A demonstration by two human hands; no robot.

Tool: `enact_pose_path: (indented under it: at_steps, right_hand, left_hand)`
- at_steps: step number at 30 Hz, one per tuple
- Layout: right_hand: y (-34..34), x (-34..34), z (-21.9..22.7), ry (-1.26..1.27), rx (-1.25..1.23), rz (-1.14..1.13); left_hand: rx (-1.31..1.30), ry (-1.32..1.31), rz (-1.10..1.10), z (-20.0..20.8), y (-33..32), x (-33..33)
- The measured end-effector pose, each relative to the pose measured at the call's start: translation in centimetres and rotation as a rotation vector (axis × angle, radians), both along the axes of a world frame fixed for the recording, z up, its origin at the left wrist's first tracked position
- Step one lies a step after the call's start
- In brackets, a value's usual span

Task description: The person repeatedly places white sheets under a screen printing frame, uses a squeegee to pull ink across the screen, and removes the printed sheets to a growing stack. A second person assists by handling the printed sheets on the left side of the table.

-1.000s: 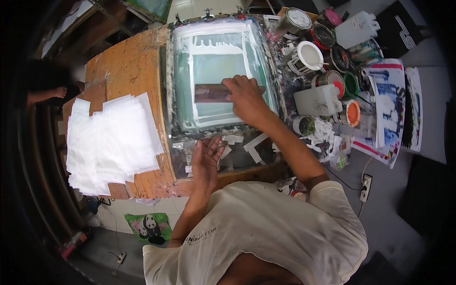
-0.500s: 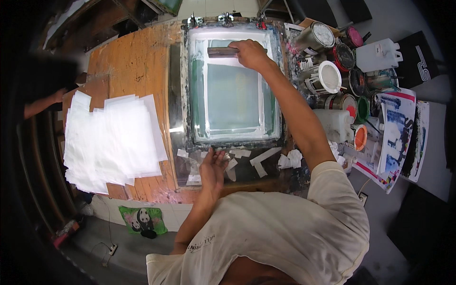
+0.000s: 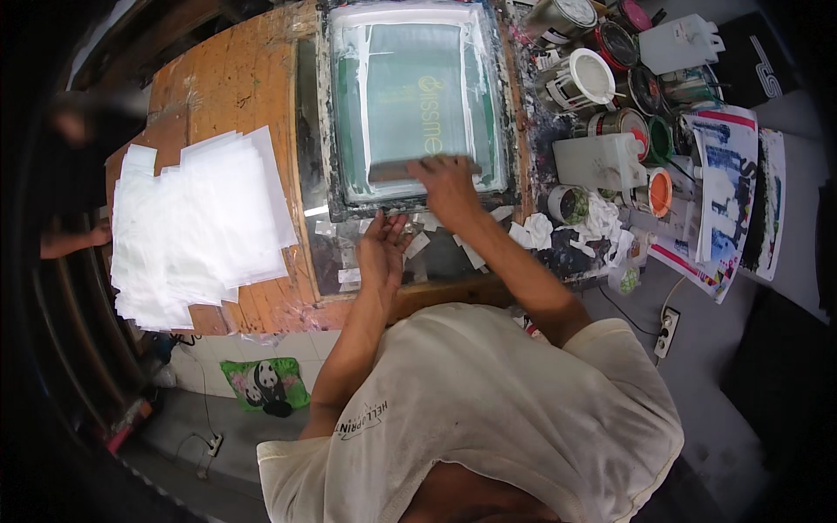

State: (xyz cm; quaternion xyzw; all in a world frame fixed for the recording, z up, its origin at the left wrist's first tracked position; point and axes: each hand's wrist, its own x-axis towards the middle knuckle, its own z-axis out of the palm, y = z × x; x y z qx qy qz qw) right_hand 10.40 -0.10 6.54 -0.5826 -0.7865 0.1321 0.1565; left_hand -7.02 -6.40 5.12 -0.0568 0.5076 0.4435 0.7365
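My right hand [image 3: 447, 185] is closed over a long squeegee [image 3: 392, 172], which is blurred and lies crosswise near the close end of a printing screen. The mesh [image 3: 410, 96] is green, edged with pale tape, with light yellowish lettering showing in it. A dark, ink-smeared frame [image 3: 324, 131] surrounds it. At the frame's near edge, my left hand [image 3: 382, 253] is palm up with its fingers apart, the fingertips at or just touching the edge. Small pieces of white tape [image 3: 417, 245] lie on the tabletop beside it.
A stack of white translucent sheets [image 3: 196, 231] lies on the wooden table [image 3: 240, 74] at left. Ink cans [image 3: 590, 77], a pale jug [image 3: 602, 162] and crumpled paper [image 3: 602, 218] crowd the right side. Another person's hand [image 3: 100, 236] shows at far left.
My right hand has drawn the squeegee from the screen's far end to its near end. Lettering now shows in the mesh. The view has shifted; my left hand stays by the near edge.
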Motion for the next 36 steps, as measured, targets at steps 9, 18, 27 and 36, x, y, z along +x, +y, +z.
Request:
enact_pose_path:
  at_steps: [9, 18, 27, 36]
  right_hand:
    - [-1.6, 0.1, 4.5, -0.012, 0.05, 0.027]
    - [7.0, 0.8, 18.8, -0.021, 0.613, -0.01]
    - [16.3, 1.6, 35.7, 0.05, -0.212, 0.018]
    - [19.1, -0.8, 36.9, -0.116, -0.049, -0.307]
  left_hand:
    - [0.011, 0.014, -0.013, 2.7, 0.1, 0.3]
    - [0.748, 0.02, 0.028, 15.1, 6.6, 0.0]
    - [0.812, 1.684, -0.542, -2.4, 26.9, 0.7]
    - [1.088, 1.429, -0.183, -3.4, 25.8, -1.8]
